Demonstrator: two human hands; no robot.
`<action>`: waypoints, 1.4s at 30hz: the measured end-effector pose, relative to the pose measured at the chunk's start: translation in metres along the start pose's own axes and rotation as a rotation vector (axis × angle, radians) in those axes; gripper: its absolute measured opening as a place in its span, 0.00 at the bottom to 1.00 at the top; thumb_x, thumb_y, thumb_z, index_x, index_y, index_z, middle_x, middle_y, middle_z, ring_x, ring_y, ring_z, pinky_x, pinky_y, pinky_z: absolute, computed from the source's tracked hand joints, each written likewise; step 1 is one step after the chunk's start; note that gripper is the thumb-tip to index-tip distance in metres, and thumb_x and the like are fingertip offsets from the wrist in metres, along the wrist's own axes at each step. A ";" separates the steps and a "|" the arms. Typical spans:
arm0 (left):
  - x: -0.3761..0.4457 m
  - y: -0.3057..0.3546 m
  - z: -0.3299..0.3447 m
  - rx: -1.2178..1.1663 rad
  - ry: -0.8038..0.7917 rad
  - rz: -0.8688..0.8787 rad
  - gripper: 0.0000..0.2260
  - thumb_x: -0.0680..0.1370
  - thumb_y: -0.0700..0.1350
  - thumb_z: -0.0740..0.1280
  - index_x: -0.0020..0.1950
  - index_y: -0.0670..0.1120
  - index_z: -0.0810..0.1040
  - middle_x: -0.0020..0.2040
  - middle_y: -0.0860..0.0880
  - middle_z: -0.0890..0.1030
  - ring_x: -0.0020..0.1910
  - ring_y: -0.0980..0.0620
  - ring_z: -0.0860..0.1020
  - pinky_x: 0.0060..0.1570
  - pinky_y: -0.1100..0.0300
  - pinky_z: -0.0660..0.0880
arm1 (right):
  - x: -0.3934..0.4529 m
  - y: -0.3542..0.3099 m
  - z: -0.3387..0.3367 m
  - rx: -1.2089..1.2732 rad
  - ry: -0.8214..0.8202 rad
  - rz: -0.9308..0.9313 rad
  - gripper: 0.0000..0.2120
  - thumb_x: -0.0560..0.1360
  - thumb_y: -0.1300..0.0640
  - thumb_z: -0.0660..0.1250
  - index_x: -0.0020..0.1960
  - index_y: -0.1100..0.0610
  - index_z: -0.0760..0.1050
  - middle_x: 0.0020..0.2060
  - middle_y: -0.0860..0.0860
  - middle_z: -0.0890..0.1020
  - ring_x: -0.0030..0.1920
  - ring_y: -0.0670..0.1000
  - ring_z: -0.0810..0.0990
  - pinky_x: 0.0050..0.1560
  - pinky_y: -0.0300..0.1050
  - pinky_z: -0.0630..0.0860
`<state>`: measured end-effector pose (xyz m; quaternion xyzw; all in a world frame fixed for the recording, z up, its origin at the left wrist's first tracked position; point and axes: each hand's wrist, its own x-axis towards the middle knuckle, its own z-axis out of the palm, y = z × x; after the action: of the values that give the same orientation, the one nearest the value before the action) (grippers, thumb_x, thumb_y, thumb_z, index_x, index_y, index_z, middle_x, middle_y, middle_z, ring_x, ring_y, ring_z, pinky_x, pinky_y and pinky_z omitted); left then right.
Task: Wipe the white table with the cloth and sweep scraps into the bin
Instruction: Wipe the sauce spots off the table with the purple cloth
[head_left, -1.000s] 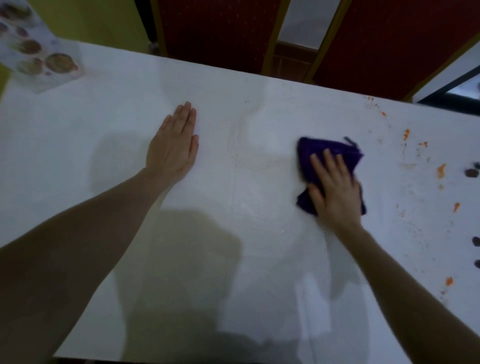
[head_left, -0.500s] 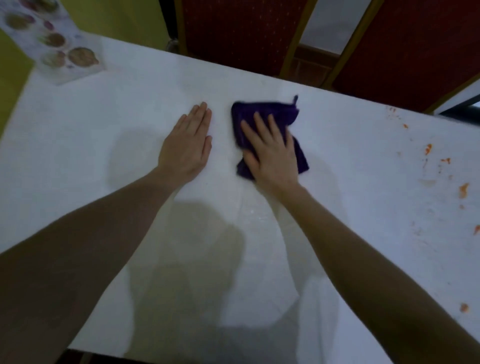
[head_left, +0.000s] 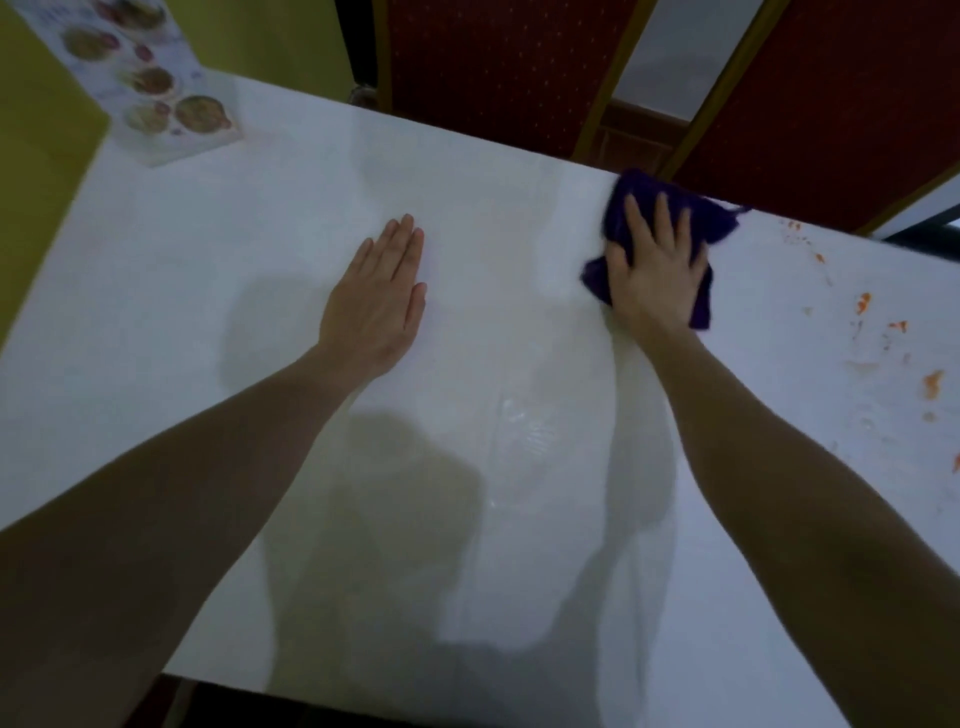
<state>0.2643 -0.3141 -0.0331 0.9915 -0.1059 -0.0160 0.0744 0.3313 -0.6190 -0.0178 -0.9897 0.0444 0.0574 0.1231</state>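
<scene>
The white table (head_left: 218, 291) fills the view. A crumpled purple cloth (head_left: 711, 221) lies at the table's far edge, right of centre. My right hand (head_left: 657, 270) presses flat on top of it, fingers spread toward the far edge. My left hand (head_left: 382, 301) rests flat on the bare tabletop left of centre, fingers together, holding nothing. Orange scraps (head_left: 932, 384) and smears dot the table's right side. A wet streak shines in the middle of the table. No bin is in view.
A laminated menu card (head_left: 156, 88) with food pictures stands at the far left corner. Red chair backs (head_left: 498, 67) with wooden frames stand just beyond the far edge. A yellow wall runs along the left side.
My right hand slid the cloth left from the table's right part to beside my left hand, then back right and out to the far edge. My left hand stayed put.
</scene>
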 end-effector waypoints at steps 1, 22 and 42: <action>-0.007 -0.004 -0.002 0.006 0.002 -0.009 0.26 0.84 0.49 0.47 0.80 0.38 0.54 0.80 0.41 0.55 0.80 0.45 0.54 0.78 0.50 0.51 | 0.007 -0.020 0.005 -0.002 -0.010 -0.033 0.28 0.81 0.43 0.51 0.79 0.44 0.52 0.80 0.50 0.52 0.79 0.57 0.47 0.76 0.62 0.44; -0.061 -0.026 -0.001 -0.014 -0.009 -0.125 0.27 0.83 0.50 0.47 0.80 0.39 0.54 0.80 0.41 0.55 0.80 0.44 0.54 0.78 0.48 0.52 | -0.079 -0.001 0.010 -0.029 -0.051 -0.122 0.28 0.80 0.43 0.51 0.79 0.44 0.54 0.79 0.50 0.54 0.79 0.57 0.49 0.75 0.64 0.49; -0.103 -0.081 -0.015 0.019 0.020 -0.198 0.27 0.84 0.51 0.47 0.80 0.39 0.54 0.80 0.40 0.56 0.79 0.43 0.54 0.77 0.49 0.51 | -0.103 -0.010 0.016 -0.058 -0.065 -0.259 0.29 0.78 0.41 0.51 0.78 0.44 0.57 0.79 0.50 0.57 0.78 0.57 0.52 0.74 0.64 0.52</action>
<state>0.1813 -0.2115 -0.0284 0.9978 -0.0068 -0.0122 0.0641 0.2282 -0.5979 -0.0179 -0.9879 -0.0896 0.0741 0.1023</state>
